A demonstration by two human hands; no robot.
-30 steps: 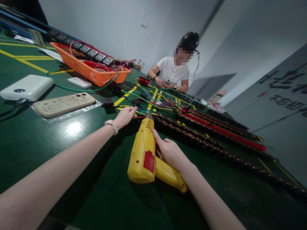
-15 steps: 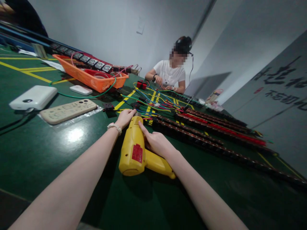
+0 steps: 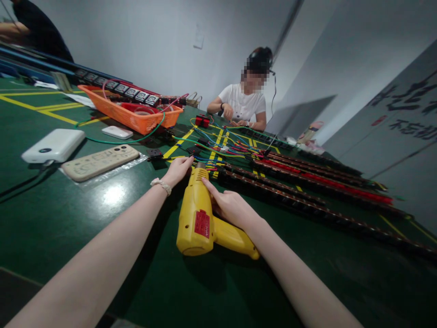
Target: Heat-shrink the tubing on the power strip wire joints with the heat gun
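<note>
A yellow heat gun (image 3: 195, 214) with a red label is in front of me, its nozzle pointing away. My right hand (image 3: 234, 206) is closed on it beside the barrel, with the handle partly behind my wrist. Just left of the nozzle, my left hand (image 3: 178, 170) is closed in a pinch on thin wires. The pinched spot itself is mostly hidden. Blue, green and yellow wires (image 3: 218, 155) spread beyond the nozzle. A small black connector (image 3: 155, 154) lies left of my left fingertips.
Long dark strips (image 3: 280, 194) with copper-coloured wires run right. To the left lie a phone (image 3: 102, 161), a white power bank (image 3: 54, 145) and a white case (image 3: 117, 132). Behind stands an orange basket (image 3: 136, 121). A co-worker (image 3: 244, 105) sits opposite; another person (image 3: 37, 32) is far left.
The heat gun and my right hand have shifted slightly to the right, opening a small gap between the nozzle and my left fingers. The view has turned a little.
</note>
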